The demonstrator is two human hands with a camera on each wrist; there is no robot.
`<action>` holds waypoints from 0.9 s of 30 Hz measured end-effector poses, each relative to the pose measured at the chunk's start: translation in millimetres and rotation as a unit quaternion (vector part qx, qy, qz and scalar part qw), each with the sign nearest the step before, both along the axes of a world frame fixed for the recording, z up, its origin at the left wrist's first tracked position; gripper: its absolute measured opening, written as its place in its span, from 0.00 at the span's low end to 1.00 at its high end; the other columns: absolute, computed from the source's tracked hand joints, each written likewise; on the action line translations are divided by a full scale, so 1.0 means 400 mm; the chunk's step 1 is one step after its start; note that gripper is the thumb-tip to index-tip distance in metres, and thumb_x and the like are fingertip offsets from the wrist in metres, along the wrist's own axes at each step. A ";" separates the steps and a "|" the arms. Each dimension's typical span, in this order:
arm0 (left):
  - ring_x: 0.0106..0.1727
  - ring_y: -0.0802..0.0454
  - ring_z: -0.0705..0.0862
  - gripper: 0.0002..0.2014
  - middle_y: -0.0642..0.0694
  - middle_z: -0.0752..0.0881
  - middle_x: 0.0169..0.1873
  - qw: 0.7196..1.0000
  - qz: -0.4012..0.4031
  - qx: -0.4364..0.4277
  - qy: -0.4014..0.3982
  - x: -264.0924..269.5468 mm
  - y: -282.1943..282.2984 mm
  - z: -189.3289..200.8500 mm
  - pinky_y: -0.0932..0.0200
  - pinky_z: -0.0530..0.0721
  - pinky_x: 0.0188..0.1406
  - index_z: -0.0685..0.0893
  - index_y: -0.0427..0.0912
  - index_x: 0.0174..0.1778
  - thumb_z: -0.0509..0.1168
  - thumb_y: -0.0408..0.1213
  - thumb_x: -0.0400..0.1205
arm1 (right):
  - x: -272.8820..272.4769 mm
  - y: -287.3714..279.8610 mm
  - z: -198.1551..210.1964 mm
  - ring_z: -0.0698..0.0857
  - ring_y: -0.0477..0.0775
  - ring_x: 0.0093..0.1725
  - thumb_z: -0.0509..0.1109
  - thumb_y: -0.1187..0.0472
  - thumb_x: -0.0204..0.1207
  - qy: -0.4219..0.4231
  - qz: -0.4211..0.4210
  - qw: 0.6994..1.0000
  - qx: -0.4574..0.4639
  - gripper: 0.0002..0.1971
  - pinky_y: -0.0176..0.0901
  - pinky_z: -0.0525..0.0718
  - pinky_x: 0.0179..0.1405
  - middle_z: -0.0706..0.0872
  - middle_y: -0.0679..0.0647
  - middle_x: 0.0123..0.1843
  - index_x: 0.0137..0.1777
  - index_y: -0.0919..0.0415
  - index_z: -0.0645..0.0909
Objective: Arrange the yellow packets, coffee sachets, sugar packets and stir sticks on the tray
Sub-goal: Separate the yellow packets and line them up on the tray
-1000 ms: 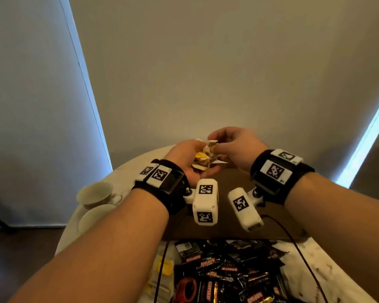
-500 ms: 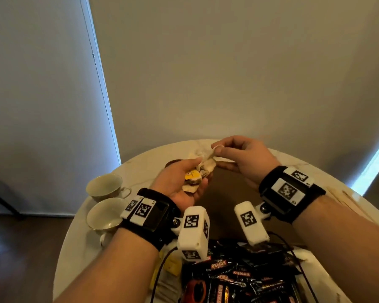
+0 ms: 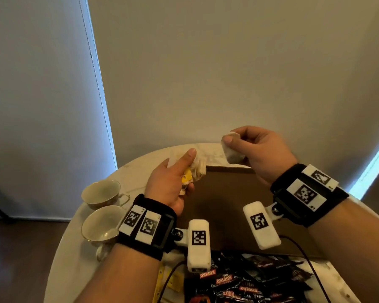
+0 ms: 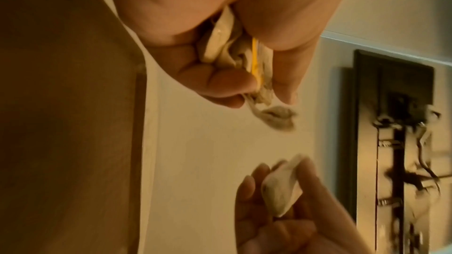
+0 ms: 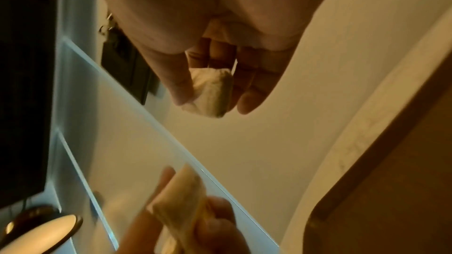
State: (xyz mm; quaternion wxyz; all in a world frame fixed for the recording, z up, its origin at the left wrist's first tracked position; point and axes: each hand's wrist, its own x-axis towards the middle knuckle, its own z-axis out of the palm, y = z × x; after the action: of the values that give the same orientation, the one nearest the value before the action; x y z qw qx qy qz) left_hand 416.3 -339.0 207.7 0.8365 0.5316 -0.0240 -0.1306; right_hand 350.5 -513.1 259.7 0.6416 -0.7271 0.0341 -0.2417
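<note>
My left hand (image 3: 179, 171) grips a crumpled bunch of pale packets (image 3: 198, 169) with one yellow packet (image 3: 186, 177) among them, above the far left corner of the brown tray (image 3: 232, 206). The left wrist view shows the bunch of packets (image 4: 234, 55) squeezed between thumb and fingers, with the yellow packet's edge (image 4: 255, 59) showing. My right hand (image 3: 249, 149) is raised over the tray's far edge and pinches a single pale packet (image 3: 232, 149), also seen as the pale packet (image 5: 212, 92) between thumb and fingers in the right wrist view.
Two empty cups (image 3: 101, 193) (image 3: 101, 226) stand at the left of the round marble table (image 3: 74, 248). A heap of dark coffee sachets (image 3: 249, 281) lies at the near edge, with yellow packets (image 3: 175, 281) beside it. A wall stands behind the table.
My hands have drawn apart: the right one pulled a single pale packet out of the bunch and rose to the right. The left keeps the rest.
</note>
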 end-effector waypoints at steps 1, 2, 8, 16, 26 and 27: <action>0.29 0.55 0.85 0.13 0.48 0.91 0.34 0.999 0.007 0.014 -0.028 -0.002 0.001 0.002 0.62 0.78 0.20 0.88 0.44 0.47 0.80 0.47 0.76 | 0.001 0.006 0.001 0.90 0.49 0.42 0.80 0.59 0.74 0.009 0.009 1.000 -0.012 0.05 0.42 0.90 0.41 0.92 0.53 0.43 0.47 0.57 0.90; 0.30 0.54 0.86 0.12 0.48 0.92 0.34 0.998 0.015 0.030 -0.057 -0.006 0.005 0.004 0.62 0.79 0.21 0.88 0.44 0.47 0.81 0.46 0.76 | 0.001 0.012 0.000 0.90 0.49 0.41 0.80 0.58 0.73 0.017 0.020 0.999 -0.019 0.06 0.40 0.89 0.38 0.92 0.53 0.43 0.46 0.58 0.90; 0.31 0.58 0.88 0.11 0.50 0.92 0.34 0.969 0.076 0.114 -0.205 -0.003 0.035 -0.005 0.63 0.83 0.24 0.89 0.45 0.48 0.82 0.40 0.75 | 0.030 0.050 -0.002 0.89 0.48 0.39 0.82 0.59 0.72 0.031 0.032 0.999 -0.013 0.05 0.40 0.86 0.33 0.91 0.53 0.40 0.45 0.58 0.90; 0.34 0.50 0.88 0.12 0.39 0.93 0.41 0.981 0.011 0.074 -0.181 -0.011 0.038 -0.019 0.61 0.79 0.22 0.90 0.42 0.51 0.82 0.39 0.75 | 0.057 0.111 -0.032 0.91 0.53 0.41 0.81 0.59 0.73 0.066 0.080 0.993 0.048 0.07 0.47 0.90 0.38 0.91 0.57 0.43 0.47 0.61 0.90; 0.32 0.54 0.86 0.07 0.47 0.91 0.35 0.980 0.071 0.069 -0.175 0.010 0.045 -0.035 0.62 0.80 0.23 0.89 0.41 0.47 0.80 0.34 0.77 | 0.045 0.088 -0.019 0.91 0.58 0.40 0.78 0.76 0.74 0.125 0.091 0.988 0.006 0.19 0.46 0.92 0.33 0.89 0.61 0.43 0.61 0.58 0.85; 0.31 0.54 0.85 0.06 0.48 0.90 0.33 0.979 0.087 0.075 -0.170 0.012 0.045 -0.037 0.61 0.81 0.23 0.89 0.43 0.45 0.81 0.35 0.77 | 0.049 0.078 -0.007 0.91 0.58 0.40 0.79 0.76 0.73 0.132 0.074 0.988 -0.015 0.19 0.46 0.91 0.33 0.91 0.62 0.44 0.60 0.59 0.84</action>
State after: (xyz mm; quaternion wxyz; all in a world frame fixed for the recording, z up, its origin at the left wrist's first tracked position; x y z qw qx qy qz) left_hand 421.2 -321.1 192.9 0.7860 0.6076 -0.1095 0.0330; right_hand 370.2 -481.7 257.0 0.6365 -0.7629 0.0611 -0.0959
